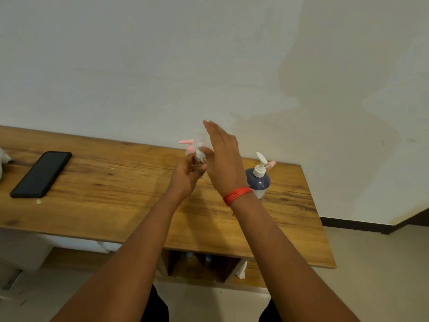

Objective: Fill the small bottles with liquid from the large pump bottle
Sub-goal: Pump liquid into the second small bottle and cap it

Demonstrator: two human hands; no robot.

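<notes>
A: Head view shows your left hand [185, 175] curled round a small clear bottle [200, 156], held above the wooden table [104, 182]; your right hand [224, 159] is spread flat, fingers straight, its thumb at the cap, gripping nothing I can make out

B: So how do I do this well?

A: Keep the little bottle upright and pinch it low; thin clear plastic looks slippery; a pink pump head [186, 142] shows behind it; the large pump bottle [258, 182], rounded, dark blue with a white pump, stands just beside your right wrist

Bare tabletop [116, 194] between phone [41, 174] and hands
</notes>
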